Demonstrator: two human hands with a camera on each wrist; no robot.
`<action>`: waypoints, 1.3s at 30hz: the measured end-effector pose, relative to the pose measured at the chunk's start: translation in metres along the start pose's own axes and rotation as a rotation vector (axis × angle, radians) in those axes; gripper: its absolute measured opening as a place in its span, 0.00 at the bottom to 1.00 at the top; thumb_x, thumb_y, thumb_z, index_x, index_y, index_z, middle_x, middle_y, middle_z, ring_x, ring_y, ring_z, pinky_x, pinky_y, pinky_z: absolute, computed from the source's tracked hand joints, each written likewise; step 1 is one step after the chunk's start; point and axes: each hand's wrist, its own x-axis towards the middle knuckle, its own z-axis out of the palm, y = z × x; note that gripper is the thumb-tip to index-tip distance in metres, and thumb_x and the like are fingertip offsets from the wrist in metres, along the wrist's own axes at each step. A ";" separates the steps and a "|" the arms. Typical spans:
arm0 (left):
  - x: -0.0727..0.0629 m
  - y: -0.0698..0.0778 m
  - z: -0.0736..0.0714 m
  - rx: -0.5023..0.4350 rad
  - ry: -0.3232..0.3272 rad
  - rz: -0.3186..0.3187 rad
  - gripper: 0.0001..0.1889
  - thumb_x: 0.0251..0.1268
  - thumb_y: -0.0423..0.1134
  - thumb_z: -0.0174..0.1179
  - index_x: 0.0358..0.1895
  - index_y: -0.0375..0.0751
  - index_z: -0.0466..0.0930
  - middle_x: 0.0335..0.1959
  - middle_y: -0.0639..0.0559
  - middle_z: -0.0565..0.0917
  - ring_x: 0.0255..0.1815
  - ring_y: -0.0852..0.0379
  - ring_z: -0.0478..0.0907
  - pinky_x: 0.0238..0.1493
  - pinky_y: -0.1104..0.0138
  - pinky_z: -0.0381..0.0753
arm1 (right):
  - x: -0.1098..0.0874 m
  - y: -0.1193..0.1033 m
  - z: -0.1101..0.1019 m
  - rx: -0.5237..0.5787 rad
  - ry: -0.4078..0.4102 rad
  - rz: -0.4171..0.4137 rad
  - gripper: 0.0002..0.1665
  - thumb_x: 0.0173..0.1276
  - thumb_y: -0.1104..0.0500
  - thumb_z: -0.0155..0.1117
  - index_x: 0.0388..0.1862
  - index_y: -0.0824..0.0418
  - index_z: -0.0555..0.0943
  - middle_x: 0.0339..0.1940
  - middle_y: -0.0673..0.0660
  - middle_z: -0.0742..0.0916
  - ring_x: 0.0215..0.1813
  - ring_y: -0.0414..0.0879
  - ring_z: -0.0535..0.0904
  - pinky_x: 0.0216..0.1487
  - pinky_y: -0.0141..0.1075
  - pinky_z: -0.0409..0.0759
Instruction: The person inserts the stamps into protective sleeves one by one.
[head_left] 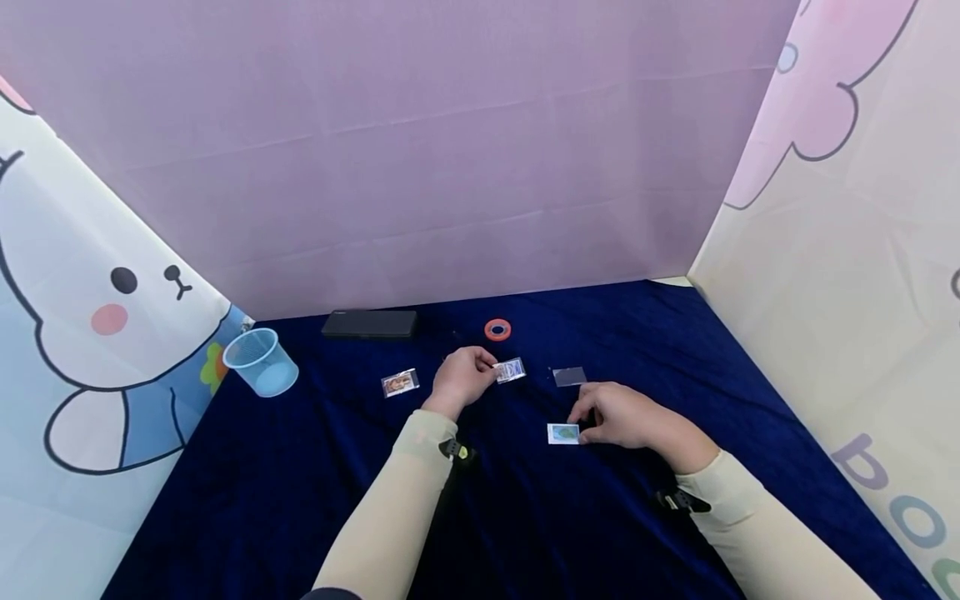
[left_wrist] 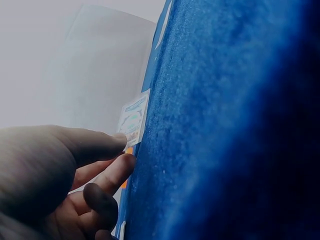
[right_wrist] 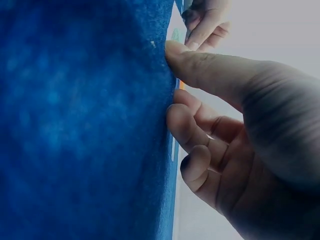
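Observation:
My left hand [head_left: 463, 379] pinches, between thumb and forefinger, the near edge of a small blue-and-white picture stamp [head_left: 511, 370] that looks to be in a clear sleeve. The left wrist view shows its pictured face [left_wrist: 133, 117] tilted up off the cloth. Farther right, my right hand [head_left: 618, 414] rests by a white-bordered stamp with a green picture [head_left: 562, 433]. Its thumb touches that stamp's right edge, and in the right wrist view the other fingers stand apart from the thumb. Just beyond this hand lies a clear sleeve [head_left: 568, 377].
Left of my left hand, another sleeved stamp [head_left: 400, 382] lies on the dark blue cloth [head_left: 315, 500]. A roll of orange-red tape [head_left: 497, 330] and a black flat case [head_left: 370, 324] are at the back. A blue mesh-like cup [head_left: 261, 362] stands at the far left.

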 end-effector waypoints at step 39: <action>-0.002 0.049 0.026 0.029 -0.116 0.160 0.05 0.69 0.51 0.71 0.39 0.60 0.87 0.33 0.66 0.82 0.33 0.64 0.79 0.41 0.63 0.80 | -0.042 0.048 -0.048 0.283 0.498 0.177 0.08 0.66 0.64 0.77 0.32 0.55 0.85 0.24 0.50 0.85 0.25 0.41 0.77 0.26 0.33 0.74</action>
